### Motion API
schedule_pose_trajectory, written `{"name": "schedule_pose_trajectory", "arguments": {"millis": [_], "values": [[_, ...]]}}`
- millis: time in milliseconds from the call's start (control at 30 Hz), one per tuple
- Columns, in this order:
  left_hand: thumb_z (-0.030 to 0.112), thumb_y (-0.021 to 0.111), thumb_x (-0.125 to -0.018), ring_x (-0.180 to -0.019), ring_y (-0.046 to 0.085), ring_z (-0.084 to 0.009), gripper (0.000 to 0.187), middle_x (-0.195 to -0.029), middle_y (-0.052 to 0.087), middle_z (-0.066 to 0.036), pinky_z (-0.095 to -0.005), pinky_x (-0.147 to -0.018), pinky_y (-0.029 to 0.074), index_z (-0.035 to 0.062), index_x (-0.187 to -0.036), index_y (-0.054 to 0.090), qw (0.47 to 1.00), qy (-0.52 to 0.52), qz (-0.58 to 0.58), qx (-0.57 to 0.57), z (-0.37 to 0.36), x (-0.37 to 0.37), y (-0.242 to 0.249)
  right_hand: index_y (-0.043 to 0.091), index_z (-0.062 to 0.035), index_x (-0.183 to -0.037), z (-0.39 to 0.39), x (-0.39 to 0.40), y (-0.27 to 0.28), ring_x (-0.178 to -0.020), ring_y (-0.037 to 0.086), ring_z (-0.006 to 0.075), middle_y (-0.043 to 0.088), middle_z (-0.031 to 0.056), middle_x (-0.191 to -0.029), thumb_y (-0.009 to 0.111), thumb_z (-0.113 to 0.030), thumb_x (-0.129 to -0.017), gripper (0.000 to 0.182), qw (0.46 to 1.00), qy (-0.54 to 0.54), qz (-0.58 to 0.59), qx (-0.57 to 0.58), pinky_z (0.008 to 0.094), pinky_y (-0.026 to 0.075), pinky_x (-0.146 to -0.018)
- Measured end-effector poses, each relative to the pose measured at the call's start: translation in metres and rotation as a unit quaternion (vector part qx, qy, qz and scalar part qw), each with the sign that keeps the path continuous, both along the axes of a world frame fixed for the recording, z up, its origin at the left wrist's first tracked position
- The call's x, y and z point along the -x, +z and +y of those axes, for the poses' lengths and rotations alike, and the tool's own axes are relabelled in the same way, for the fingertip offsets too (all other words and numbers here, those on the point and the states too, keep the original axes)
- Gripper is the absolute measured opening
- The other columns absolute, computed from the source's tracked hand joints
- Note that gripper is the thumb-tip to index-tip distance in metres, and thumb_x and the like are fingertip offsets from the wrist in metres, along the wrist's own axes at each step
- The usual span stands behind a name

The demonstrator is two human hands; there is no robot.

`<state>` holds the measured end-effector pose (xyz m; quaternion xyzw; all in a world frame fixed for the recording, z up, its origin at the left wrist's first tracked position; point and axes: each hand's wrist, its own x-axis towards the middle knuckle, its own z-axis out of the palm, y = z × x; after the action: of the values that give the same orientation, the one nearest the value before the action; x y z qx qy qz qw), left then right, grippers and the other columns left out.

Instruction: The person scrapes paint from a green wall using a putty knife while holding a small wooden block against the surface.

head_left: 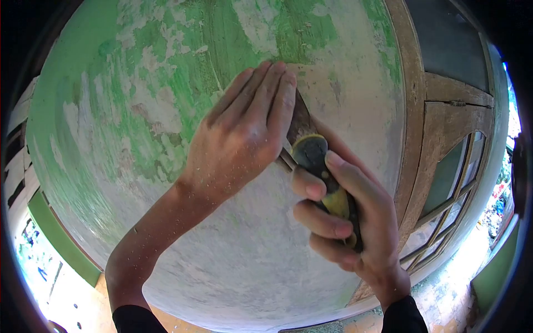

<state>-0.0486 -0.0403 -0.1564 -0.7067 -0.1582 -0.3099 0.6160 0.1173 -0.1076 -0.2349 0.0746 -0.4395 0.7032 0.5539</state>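
Observation:
My right hand (355,205) is wrapped round the black and yellow handle of a paint scraper (317,155), with the thumb lying along its top. The scraper's brownish blade points up and to the left. My left hand (250,116) lies over the blade, its fingers stretched out side by side and pointing upward, and it hides most of the blade and its edge. Both hands are at a wall (250,272) with patchy, flaking green paint and bare greyish-white areas. Small pale flecks cling to my left forearm.
To the right, a weathered wooden frame (413,127) borders a window with glass panes (447,177) and wooden bars. A low green wall section (61,236) stands at the lower left. Tiled floor (105,302) shows along the bottom.

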Motion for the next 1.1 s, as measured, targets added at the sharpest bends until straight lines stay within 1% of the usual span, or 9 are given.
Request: {"name": "schedule_pose_trajectory", "arguments": {"millis": [133, 333, 533, 667, 733, 800, 933, 1000, 1100], "values": [[0.000, 0.061, -0.084, -0.119, 0.064, -0.0354, 0.046, -0.127, 0.065, -0.020, -0.0436, -0.103, 0.052, -0.0043, -0.130, 0.059, 0.998, -0.048, -0.002, 0.028, 0.004, 0.001, 0.011, 0.027, -0.0157, -0.157, -0.010, 0.002, 0.015, -0.047, 0.035, 0.0041, 0.048, 0.0054, -0.089, 0.036, -0.022, -0.108, 0.051, 1.000, -0.002, -0.010, 0.017, 0.0169, 0.027, -0.026], [0.000, 0.063, -0.083, -0.121, 0.063, -0.0354, 0.047, -0.129, 0.065, -0.020, -0.0441, -0.102, 0.053, -0.0038, -0.131, 0.058, 0.999, -0.035, 0.009, -0.011, 0.011, 0.003, 0.010, 0.031, -0.0155, -0.156, -0.017, 0.002, 0.014, -0.048, 0.035, 0.0042, 0.048, 0.0038, -0.088, 0.039, -0.025, -0.107, 0.050, 0.997, -0.057, -0.052, 0.030, 0.0181, 0.028, -0.028], [0.000, 0.063, -0.084, -0.120, 0.064, -0.0350, 0.049, -0.130, 0.064, -0.019, -0.0440, -0.103, 0.052, -0.0028, -0.132, 0.058, 1.000, -0.018, 0.022, 0.011, 0.005, 0.002, 0.006, 0.032, -0.0147, -0.155, -0.019, 0.002, 0.017, -0.048, 0.035, 0.0039, 0.048, 0.0037, -0.088, 0.041, -0.024, -0.107, 0.050, 0.995, -0.070, -0.060, 0.030, 0.0180, 0.028, -0.028], [0.000, 0.064, -0.084, -0.118, 0.064, -0.0354, 0.048, -0.128, 0.065, -0.019, -0.0440, -0.104, 0.052, -0.0017, -0.132, 0.058, 0.998, -0.056, -0.003, 0.042, 0.004, 0.002, 0.015, 0.040, -0.0128, -0.148, -0.017, 0.006, 0.024, -0.049, 0.036, 0.0038, 0.048, 0.0033, -0.088, 0.041, -0.024, -0.107, 0.042, 0.994, -0.080, -0.067, 0.017, 0.0185, 0.028, -0.029], [0.001, 0.063, -0.082, -0.116, 0.066, -0.0306, 0.040, -0.122, 0.067, -0.018, -0.0383, -0.101, 0.054, -0.0050, -0.122, 0.061, 1.000, -0.018, 0.017, -0.004, 0.001, 0.002, 0.007, 0.042, -0.0120, -0.145, -0.020, 0.005, 0.022, -0.049, 0.037, 0.0037, 0.048, 0.0031, -0.088, 0.041, -0.024, -0.107, 0.040, 0.994, -0.083, -0.067, 0.023, 0.0187, 0.028, -0.029], [0.001, 0.063, -0.082, -0.116, 0.066, -0.0307, 0.041, -0.123, 0.067, -0.018, -0.0384, -0.102, 0.054, -0.0050, -0.122, 0.061, 0.999, -0.031, 0.009, -0.017, 0.008, 0.002, 0.016, 0.043, -0.0112, -0.143, -0.020, 0.001, 0.021, -0.049, 0.038, 0.0038, 0.048, 0.0027, -0.088, 0.041, -0.024, -0.107, 0.039, 0.991, -0.090, -0.094, 0.016, 0.0186, 0.028, -0.029], [0.001, 0.063, -0.082, -0.117, 0.066, -0.0310, 0.042, -0.124, 0.067, -0.019, -0.0390, -0.102, 0.053, -0.0053, -0.124, 0.059, 1.000, -0.025, -0.012, 0.011, 0.004, 0.002, 0.017, 0.043, -0.0091, -0.143, -0.019, 0.002, 0.029, -0.049, 0.038, 0.0034, 0.049, 0.0023, -0.087, 0.041, -0.024, -0.106, 0.040, 0.991, -0.103, -0.086, -0.015, 0.0188, 0.028, -0.029], [0.001, 0.062, -0.083, -0.116, 0.066, -0.0309, 0.042, -0.124, 0.066, -0.019, -0.0390, -0.102, 0.053, -0.0052, -0.125, 0.059, 1.000, -0.021, 0.004, 0.003, 0.004, 0.003, 0.005, 0.043, -0.0073, -0.143, -0.027, 0.001, 0.017, -0.049, 0.037, 0.0026, 0.049, 0.0014, -0.087, 0.041, -0.023, -0.106, 0.040, 0.992, -0.090, -0.084, 0.035, 0.0184, 0.027, -0.029], [0.001, 0.062, -0.084, -0.116, 0.066, -0.0306, 0.042, -0.125, 0.066, -0.019, -0.0387, -0.102, 0.053, -0.0049, -0.125, 0.059, 1.000, -0.023, 0.008, -0.007, 0.005, 0.002, 0.019, 0.039, -0.0075, -0.148, -0.010, 0.003, 0.025, -0.049, 0.037, 0.0020, 0.049, 0.0005, -0.086, 0.041, -0.023, -0.106, 0.044, 0.991, -0.098, -0.085, -0.025, 0.0175, 0.027, -0.029]]}}
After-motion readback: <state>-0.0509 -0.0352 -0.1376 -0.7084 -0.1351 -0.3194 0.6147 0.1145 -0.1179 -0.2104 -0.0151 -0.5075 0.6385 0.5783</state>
